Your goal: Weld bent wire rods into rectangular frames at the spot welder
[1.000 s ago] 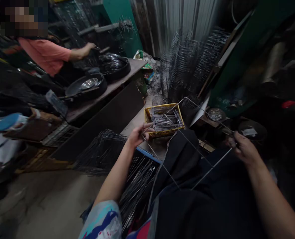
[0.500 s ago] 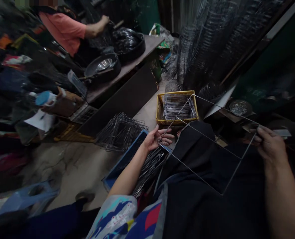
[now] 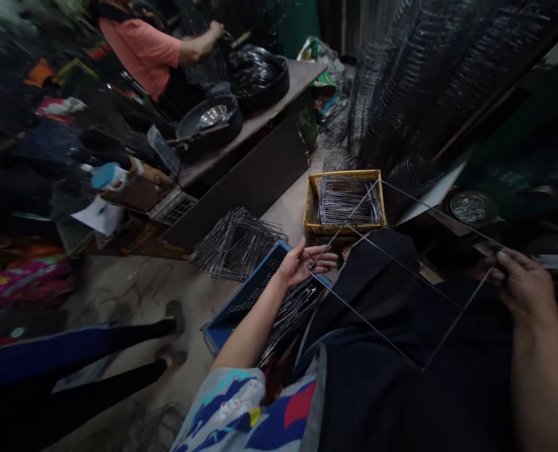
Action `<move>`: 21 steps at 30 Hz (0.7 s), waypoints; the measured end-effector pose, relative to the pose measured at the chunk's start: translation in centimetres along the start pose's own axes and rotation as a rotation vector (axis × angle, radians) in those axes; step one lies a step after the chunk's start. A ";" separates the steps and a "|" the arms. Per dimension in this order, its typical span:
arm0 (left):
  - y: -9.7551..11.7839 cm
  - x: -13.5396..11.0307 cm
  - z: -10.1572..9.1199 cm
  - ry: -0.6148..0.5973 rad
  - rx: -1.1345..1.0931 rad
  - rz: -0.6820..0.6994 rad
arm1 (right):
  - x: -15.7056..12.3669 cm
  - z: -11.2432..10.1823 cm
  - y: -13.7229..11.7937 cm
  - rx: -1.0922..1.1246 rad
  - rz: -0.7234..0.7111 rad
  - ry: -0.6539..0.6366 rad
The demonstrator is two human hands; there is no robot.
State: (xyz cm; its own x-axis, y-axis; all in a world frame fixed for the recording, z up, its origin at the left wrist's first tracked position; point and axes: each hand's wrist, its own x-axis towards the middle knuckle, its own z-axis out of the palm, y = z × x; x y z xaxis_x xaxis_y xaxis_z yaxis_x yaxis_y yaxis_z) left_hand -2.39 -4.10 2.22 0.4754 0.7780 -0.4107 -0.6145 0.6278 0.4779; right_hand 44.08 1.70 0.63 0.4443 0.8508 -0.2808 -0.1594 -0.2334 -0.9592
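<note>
A thin bent-wire frame [image 3: 386,246] with straight sides and angled corners stretches between my two hands, above my dark apron. At its left corner, my left hand [image 3: 302,263] is palm up. The wire lies across the palm and loosely bent fingers, with the thumb raised away from it. My right hand [image 3: 526,279] pinches the opposite side between thumb and fingers. Beyond the frame stands a yellow crate [image 3: 311,204] of similar wire pieces. Under my left forearm is a blue crate [image 3: 231,307] with more wires [image 3: 285,323].
A pile of wire frames [image 3: 238,242] lies on the floor beside the blue crate. A person in an orange shirt [image 3: 142,50] works at a table [image 3: 255,135] with black round pans. Another person's legs [image 3: 118,351] extend from the left. Stacked wire coils [image 3: 401,94] rise at right.
The view has shifted, so the surroundings sit farther right. Another person's legs and feet show more fully at lower left. Both hands keep nearly the same hold on the wire frame.
</note>
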 end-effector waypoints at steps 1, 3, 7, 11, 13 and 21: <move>0.0 -0.1 0.0 0.006 0.002 0.006 | 0.0 0.0 0.0 -0.007 -0.005 -0.002; 0.1 -0.5 0.0 0.016 0.006 0.017 | -0.2 0.0 0.0 -0.016 -0.031 -0.001; 0.1 -1.2 -0.3 0.026 0.015 0.024 | -0.9 0.3 -0.3 -0.009 -0.106 0.001; -0.1 -1.7 -0.6 0.032 0.011 0.025 | -2.0 0.7 -1.0 -0.027 -0.192 -0.036; -0.2 -1.8 -0.7 0.033 -0.002 0.034 | -2.2 0.8 -0.9 -0.033 -0.195 -0.019; -0.7 -1.4 -0.6 0.076 -0.045 0.067 | -0.3 0.2 1.0 -0.084 -0.025 0.033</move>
State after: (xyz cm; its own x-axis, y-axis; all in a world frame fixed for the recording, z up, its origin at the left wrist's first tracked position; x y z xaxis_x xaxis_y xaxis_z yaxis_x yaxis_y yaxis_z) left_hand -3.04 -5.65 1.99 0.3841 0.8129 -0.4377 -0.6715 0.5713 0.4719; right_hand 43.62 1.34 -0.21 0.4765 0.8411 -0.2559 -0.0741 -0.2516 -0.9650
